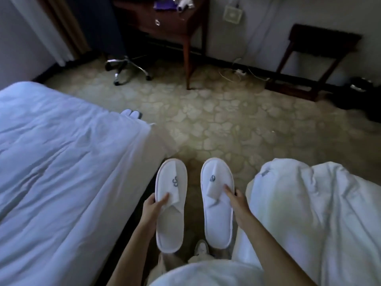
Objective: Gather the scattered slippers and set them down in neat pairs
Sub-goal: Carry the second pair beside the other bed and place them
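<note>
Two white hotel slippers with a small blue logo are held side by side above the carpet, toes pointing away from me. My left hand (151,207) grips the left slipper (170,215) at its left edge, thumb on the upper. My right hand (236,200) grips the right slipper (218,215) at its right edge, a finger on the upper. A narrow gap separates the two. Farther off, another pair of white slippers (132,114) peeks out on the floor past the corner of the left bed, mostly hidden.
A bed with white bedding (61,162) fills the left side and a second white duvet (309,213) the right, leaving a narrow aisle. Patterned carpet (226,124) opens ahead. A wooden desk (171,23), chair base (127,69), luggage stand (313,60) and floor cables (239,72) line the wall.
</note>
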